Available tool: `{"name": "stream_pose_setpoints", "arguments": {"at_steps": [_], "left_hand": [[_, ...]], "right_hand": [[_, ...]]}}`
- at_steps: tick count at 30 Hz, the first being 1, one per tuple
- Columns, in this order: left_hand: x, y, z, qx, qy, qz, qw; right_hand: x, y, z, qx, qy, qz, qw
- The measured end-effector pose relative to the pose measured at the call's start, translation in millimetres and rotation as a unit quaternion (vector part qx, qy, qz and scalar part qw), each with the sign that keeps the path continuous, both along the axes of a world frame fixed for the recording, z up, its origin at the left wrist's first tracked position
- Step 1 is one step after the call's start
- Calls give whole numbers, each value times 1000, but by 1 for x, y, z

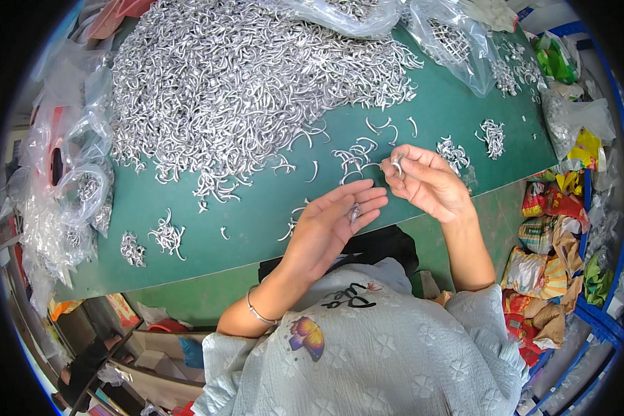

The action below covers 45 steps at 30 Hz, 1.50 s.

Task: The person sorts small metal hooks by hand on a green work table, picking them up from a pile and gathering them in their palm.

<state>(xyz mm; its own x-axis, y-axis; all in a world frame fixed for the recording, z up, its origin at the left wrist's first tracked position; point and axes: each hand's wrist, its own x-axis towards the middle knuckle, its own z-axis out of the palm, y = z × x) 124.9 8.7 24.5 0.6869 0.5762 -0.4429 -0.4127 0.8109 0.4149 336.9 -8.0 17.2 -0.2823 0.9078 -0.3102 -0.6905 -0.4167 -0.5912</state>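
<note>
Bags of clear plastic, some with silver pieces showing inside, crowd the left end of a green table. On the near left sit two small clusters, a compact pile and a looser pile, with a stray piece to their right. Beyond them spreads the main heap of curved silver pieces, by far the largest share, suggesting most of the work is left. At center, the left hand is turned up, fingers extended, with a few small pieces against them; whether the thumb clamps these cannot be told. Scattered pieces lie just beyond. The right hand pinches a curved piece between thumb and fingertips. Farther right, a tight pile and an outer pile stand apart, seemingly portions already handled.
</note>
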Motion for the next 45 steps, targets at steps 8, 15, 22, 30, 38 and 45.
{"name": "stream_pose_setpoints", "arguments": {"at_steps": [8,15,22,30,38,45], "left_hand": [[13,-3,-5,-54,-59,23,996],[9,-4,-17,-28,-14,9,999],[5,-8,-2,-47,51,-14,997],[-7,-11,-7,-7,-2,-96,995],[-4,-20,-3,30,57,-72,995],[-9,-12,-7,-42,-14,-94,995]], "right_hand": [[-8,-11,21,92,-228,-8,969],[-1,-13,30,197,-466,42,861],[41,-12,26,194,-854,-58,479],[4,12,21,300,-792,-53,529],[3,10,12,303,-758,20,577],[-10,32,-6,275,-824,-57,492]]}}
